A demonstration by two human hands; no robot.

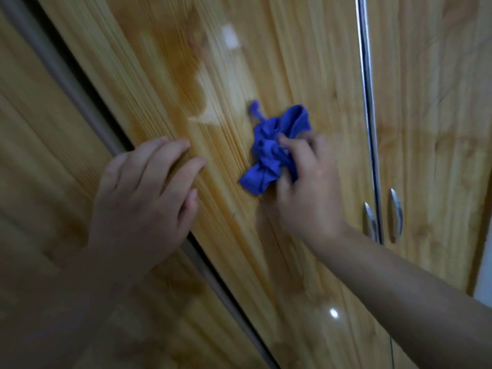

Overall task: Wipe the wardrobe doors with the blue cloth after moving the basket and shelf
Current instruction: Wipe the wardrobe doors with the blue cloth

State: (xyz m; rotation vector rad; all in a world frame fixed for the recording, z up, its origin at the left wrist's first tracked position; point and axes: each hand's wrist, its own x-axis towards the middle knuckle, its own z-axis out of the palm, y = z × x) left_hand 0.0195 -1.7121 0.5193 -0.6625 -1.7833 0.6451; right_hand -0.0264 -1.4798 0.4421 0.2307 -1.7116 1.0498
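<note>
A: We are logging grip. Our right hand (306, 187) is clenching the blue cloth (271, 147), fingers curled round its bunched middle. It is pressing the cloth on the wardrobe door (306, 49), a little left of the chrome strip (368, 102).

B: We are also noting the left hand (143, 198): fingers straight, grasping nothing, lying flat on the same door near its left edge.

A: Risk we are flagging: the cloth is wadded, so little of it is meeting the wood. We are likely leaving unwiped bands.

B: The bare left palm is probably printing smudges on the gloss. Leaning on it could also shift the door at the dark gap (87, 83) beside those fingers.

A: Cloth appearance: deep blue and crumpled, with one twisted tail poking up-left and a flap fanning out below. Damp or dry, we cannot tell.
</note>
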